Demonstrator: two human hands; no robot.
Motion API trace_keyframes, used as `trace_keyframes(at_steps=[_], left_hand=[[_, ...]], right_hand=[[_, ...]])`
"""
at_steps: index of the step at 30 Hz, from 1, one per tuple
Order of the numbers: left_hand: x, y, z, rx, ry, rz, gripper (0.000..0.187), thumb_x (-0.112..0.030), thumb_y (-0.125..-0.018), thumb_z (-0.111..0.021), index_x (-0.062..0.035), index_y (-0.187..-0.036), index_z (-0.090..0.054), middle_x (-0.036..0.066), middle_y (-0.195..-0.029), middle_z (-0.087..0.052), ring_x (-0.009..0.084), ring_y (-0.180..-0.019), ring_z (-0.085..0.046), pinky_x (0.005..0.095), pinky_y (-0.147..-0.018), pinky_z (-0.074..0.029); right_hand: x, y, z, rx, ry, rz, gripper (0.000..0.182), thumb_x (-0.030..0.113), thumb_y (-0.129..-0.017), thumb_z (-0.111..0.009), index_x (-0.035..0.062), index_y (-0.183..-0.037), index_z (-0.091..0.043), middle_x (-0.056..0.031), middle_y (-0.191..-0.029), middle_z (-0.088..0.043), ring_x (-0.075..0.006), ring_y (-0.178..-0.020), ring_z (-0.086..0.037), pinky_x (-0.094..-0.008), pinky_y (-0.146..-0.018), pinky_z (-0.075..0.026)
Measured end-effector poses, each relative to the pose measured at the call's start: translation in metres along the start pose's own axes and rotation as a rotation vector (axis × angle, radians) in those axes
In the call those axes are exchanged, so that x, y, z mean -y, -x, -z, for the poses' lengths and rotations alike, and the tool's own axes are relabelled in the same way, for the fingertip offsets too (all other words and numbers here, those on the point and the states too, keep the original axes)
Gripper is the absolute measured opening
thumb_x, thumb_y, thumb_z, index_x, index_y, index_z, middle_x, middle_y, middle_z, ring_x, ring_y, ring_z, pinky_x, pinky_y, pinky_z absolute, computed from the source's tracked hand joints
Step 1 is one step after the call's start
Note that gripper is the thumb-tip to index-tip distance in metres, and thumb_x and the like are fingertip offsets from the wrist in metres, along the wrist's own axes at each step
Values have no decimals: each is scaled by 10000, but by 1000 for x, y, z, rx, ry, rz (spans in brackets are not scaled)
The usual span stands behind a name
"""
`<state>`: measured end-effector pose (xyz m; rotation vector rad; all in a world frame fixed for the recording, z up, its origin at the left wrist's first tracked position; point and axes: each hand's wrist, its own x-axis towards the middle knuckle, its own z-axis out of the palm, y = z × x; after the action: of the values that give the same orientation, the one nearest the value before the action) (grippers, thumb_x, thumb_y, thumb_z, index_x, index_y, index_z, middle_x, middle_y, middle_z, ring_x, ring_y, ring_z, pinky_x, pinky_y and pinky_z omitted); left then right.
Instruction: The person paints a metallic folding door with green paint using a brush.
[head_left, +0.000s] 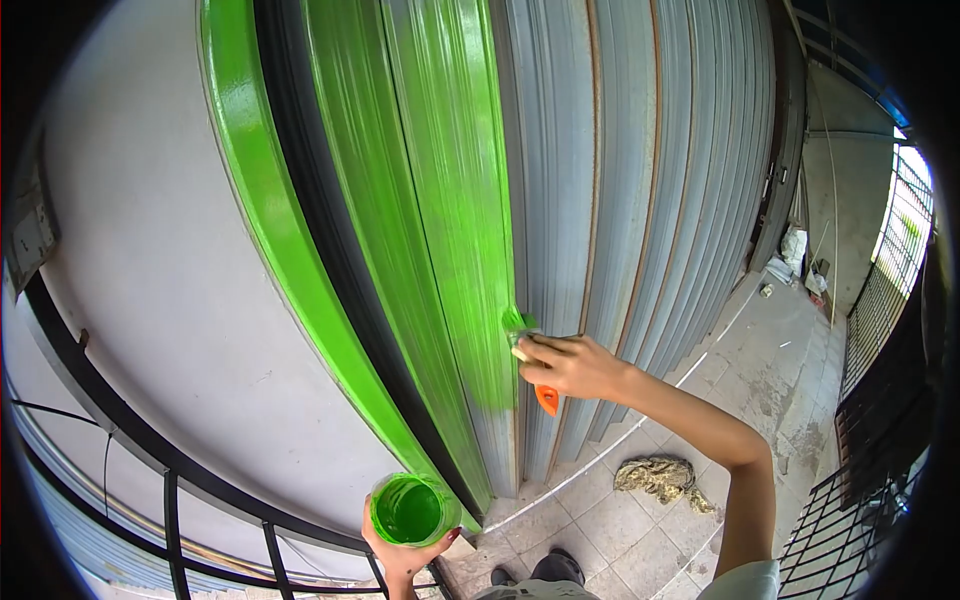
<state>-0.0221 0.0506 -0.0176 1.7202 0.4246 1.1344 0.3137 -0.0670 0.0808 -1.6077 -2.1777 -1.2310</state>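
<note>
My right hand (568, 366) is closed around a paintbrush with an orange handle (547, 399). Its green-coated bristles (516, 320) touch the edge of a folding metal door panel (455, 250) that is painted bright green down to knee height or so. Bare grey metal shows below the paint on that panel. Low on the left, my left hand (405, 560) grips a clear paint container (409, 510) with green paint inside, its opening facing up. To the right of the brush, the grey door panels (560, 200) are unpainted, with rusty brown edges.
A green door frame (290, 270) borders a white wall (150, 230). Black metal railing (170, 510) curves along the lower left. A crumpled patterned cloth (660, 480) lies on the tiled floor (600, 520). Black grilles stand at right, with white bags (793, 250) farther back.
</note>
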Motion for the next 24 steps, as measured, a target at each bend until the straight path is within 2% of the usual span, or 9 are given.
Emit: trace_keyframes(at_steps=[3,7,10,11,15,18,21,24], left_hand=[[6,-2,-1,1,10,-2,822,-253,-487,-937,35,-1141,-529,123,-999,-670,214,-899,-672,342,-837,-538],[10,-1,-2,3,-14,-9,834,-261,-484,-940,36,-1146,-528,124,-999,-669,215,-901,-671,343,-838,-538],[6,-2,-4,4,31,-27,833,-262,-487,-939,34,-1147,-525,123,-997,-668,216,-900,-670,346,-840,-538],[3,-1,-5,3,50,-23,835,-262,-487,-940,34,-1147,-524,122,-999,-668,217,-902,-670,347,-841,-539],[4,3,0,-14,59,9,836,-257,-483,-941,33,-1146,-520,122,-1009,-665,218,-910,-668,349,-841,-539],[7,0,-2,-31,46,-8,835,-248,-480,-941,31,-1144,-519,123,-1014,-663,220,-918,-668,351,-844,-539],[5,-2,-2,-32,40,-3,835,-238,-478,-941,31,-1145,-517,122,-1012,-662,221,-924,-668,352,-849,-537],[4,-2,-2,-31,79,-8,841,-233,-476,-941,33,-1150,-513,122,-1010,-662,220,-927,-667,353,-852,-537]], right_hand=[[-25,-21,23,-73,36,25,114,5,-796,-647,70,-815,-555,-151,-1108,-654,-255,-936,-714,-283,-593,-632],[-91,-90,111,-383,120,-102,176,-26,-761,-664,96,-879,-617,-118,-1167,-678,-251,-939,-713,-299,-562,-615],[-97,-96,111,-399,136,-84,175,-11,-765,-672,95,-896,-626,-101,-1177,-683,-251,-920,-717,-291,-563,-613],[-85,-91,102,-376,101,-43,165,-23,-775,-655,89,-891,-620,-96,-1135,-693,-261,-894,-720,-292,-553,-618],[-22,-20,26,98,-109,-1,150,-81,-744,-619,51,-810,-595,-153,-1010,-693,-266,-852,-719,-304,-544,-630],[-22,-19,23,174,-202,61,152,-92,-714,-617,39,-788,-594,-177,-986,-691,-252,-808,-721,-307,-542,-630],[-82,-81,79,-31,-134,-72,195,-86,-704,-619,63,-828,-603,-117,-1029,-712,-229,-788,-722,-294,-493,-582],[-100,-113,114,-318,43,-66,208,-47,-704,-667,84,-857,-614,-73,-1054,-717,-218,-795,-723,-290,-500,-572]])
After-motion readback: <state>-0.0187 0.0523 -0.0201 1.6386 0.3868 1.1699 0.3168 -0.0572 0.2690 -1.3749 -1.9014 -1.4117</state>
